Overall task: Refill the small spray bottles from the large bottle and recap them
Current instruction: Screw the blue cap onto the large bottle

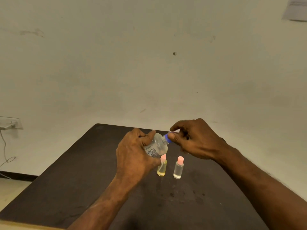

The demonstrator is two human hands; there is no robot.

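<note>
The left hand [132,151] wraps its fingers round the large bottle [157,145], held tilted above the counter [83,171], while the right hand [191,140] pinches the blue cap [169,137] between thumb and fingers; the cap sits on the neck, so pouring looks not yet begun. Just below the fingers stand two small spray bottles [178,168], both pink-capped and only partly filled; uncapping, refilling and recapping appear to remain.

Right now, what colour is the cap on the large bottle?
Blue. The cap, pinched by the right hand, shows on the large bottle in the head view.
</note>
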